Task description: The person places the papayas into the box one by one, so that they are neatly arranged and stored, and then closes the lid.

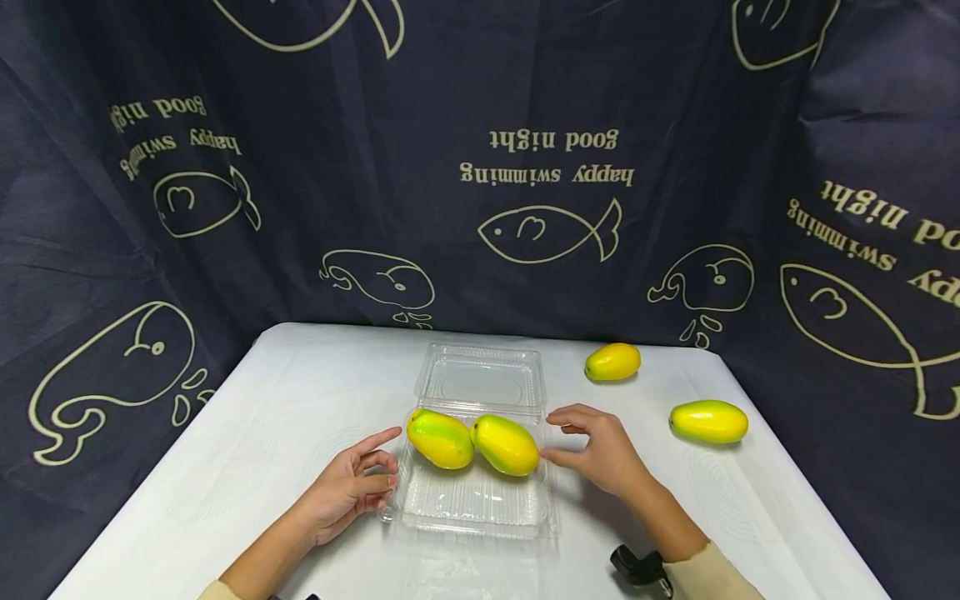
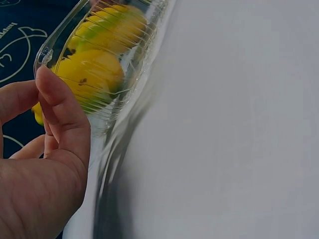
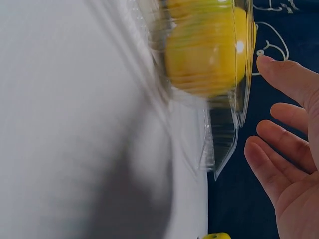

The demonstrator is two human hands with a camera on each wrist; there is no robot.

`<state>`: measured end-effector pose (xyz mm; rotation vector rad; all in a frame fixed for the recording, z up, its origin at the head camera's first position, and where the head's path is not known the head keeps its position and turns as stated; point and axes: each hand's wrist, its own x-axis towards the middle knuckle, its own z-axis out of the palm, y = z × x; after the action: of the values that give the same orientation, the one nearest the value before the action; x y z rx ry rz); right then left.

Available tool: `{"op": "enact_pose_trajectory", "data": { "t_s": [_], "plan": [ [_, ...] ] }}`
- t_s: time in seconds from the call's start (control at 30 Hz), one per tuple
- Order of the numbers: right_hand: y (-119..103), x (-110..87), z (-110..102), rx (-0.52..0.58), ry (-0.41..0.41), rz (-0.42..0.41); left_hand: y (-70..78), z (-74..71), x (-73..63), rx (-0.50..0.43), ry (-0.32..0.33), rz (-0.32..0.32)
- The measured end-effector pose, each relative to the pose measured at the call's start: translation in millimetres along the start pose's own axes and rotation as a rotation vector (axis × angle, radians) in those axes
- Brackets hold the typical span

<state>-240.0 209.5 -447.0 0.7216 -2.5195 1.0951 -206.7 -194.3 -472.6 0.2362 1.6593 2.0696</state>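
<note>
A clear plastic clamshell box [image 1: 476, 504] lies on the table with its lid [image 1: 480, 379] folded back, away from the person. Two yellow-green papayas [image 1: 441, 439] [image 1: 506, 446] rest side by side in its base, near the hinge. At the box's left side, my left hand [image 1: 348, 487] pinches the rim between thumb and curled fingers, while its index finger points forward. To the right of the box my right hand [image 1: 600, 450] holds nothing, its fingers [image 3: 281, 144] loosely bent and the thumb near the right papaya. The box wall partly blurs the fruit in both wrist views.
One more papaya [image 1: 612, 362] lies at the table's back right, and another [image 1: 708, 422] nearer the right edge. A dark patterned cloth [image 1: 420, 208] hangs behind and around the white table [image 1: 247, 467]. A black device [image 1: 637, 567] sits by the right wrist.
</note>
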Motion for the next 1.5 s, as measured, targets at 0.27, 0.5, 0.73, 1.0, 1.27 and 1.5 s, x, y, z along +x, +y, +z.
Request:
{"op": "enact_pose_trajectory", "data": {
  "t_s": [0.27,0.5,0.73,1.0,1.27,1.5],
  "plan": [
    [7,-6.6,-6,0.009,0.028,0.023,0.2,0.0,-0.2,0.003,0.002,-0.005],
    [15,-13.8,-10,-0.006,0.064,0.027,0.2,0.0,-0.8,0.007,0.004,-0.010],
    [27,-20.3,-16,-0.022,0.093,0.020,0.6,0.3,-0.9,0.008,0.003,-0.002],
    [41,-27.2,-25,-0.071,0.148,0.003,0.4,0.5,-1.3,0.004,0.000,-0.002],
    [51,-32.9,-37,-0.098,0.185,-0.004,-0.6,0.3,-1.3,-0.002,-0.003,-0.001],
    [59,-35.1,-47,-0.124,0.216,-0.006,-0.6,0.1,-1.2,-0.001,-0.002,0.000]
  ]
}}
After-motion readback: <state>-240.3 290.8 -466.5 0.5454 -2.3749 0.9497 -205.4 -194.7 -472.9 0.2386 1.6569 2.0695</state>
